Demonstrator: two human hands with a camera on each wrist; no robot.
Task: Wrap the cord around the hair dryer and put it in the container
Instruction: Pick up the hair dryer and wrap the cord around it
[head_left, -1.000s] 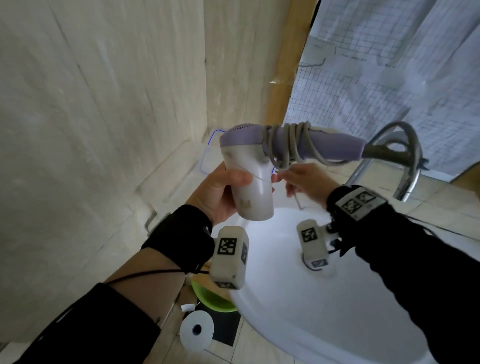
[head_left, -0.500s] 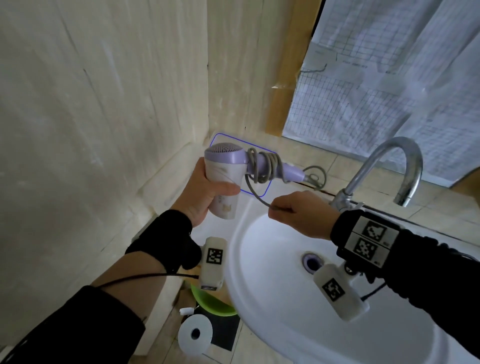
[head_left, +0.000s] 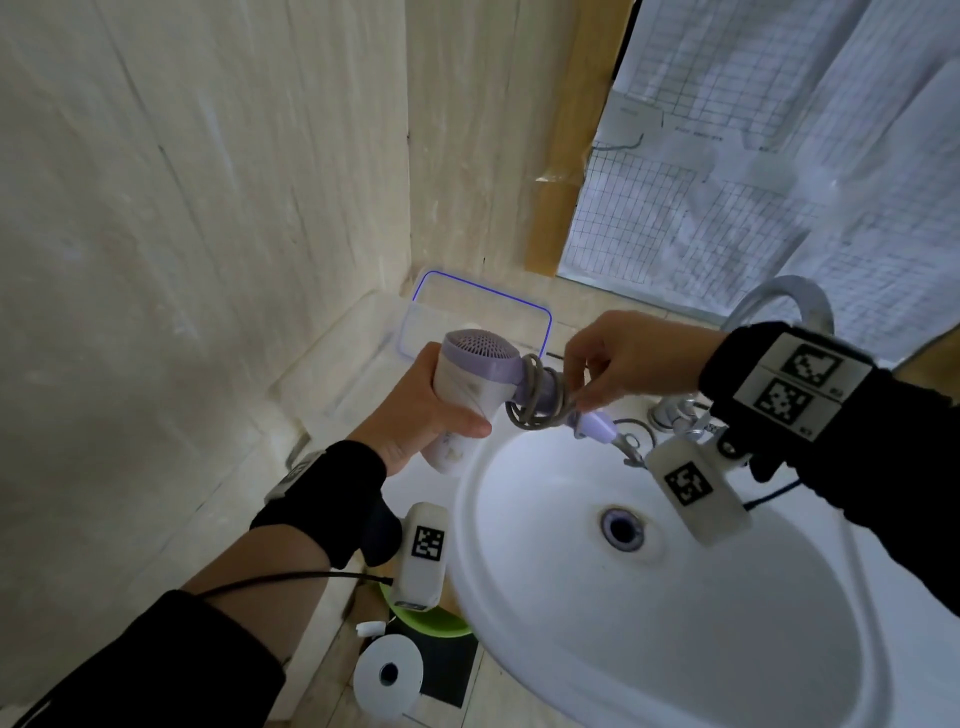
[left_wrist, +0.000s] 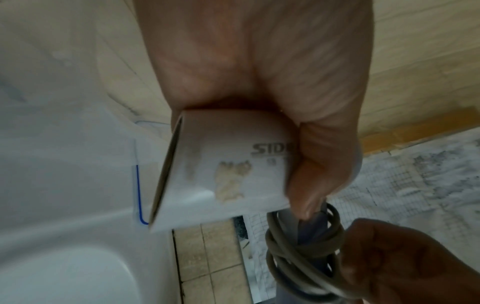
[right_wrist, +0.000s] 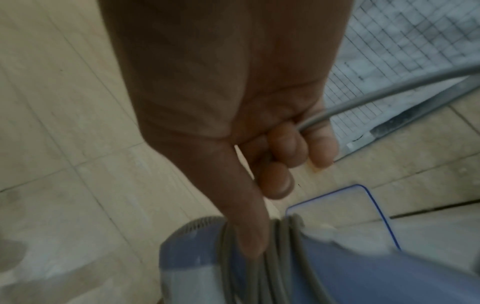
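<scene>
Hair dryer (head_left: 470, 387) held up over the back-left rim of the sink (head_left: 675, 597), not in the container (head_left: 475, 322), which sits behind it in the wall corner. Left hand (head_left: 415, 410) wrapped around the white barrel, thumb across the front. Cord (head_left: 537, 400) coiled in several turns around the purple handle. Right hand (head_left: 631, 358) curled on the cord, just right of the coil, thumb against the wraps; a free length runs out from its fingers (right_wrist: 285, 148). Faucet (head_left: 779, 301) behind the right wrist.

container (head_left: 540, 332) open-topped, faucet (head_left: 795, 301) beside
</scene>
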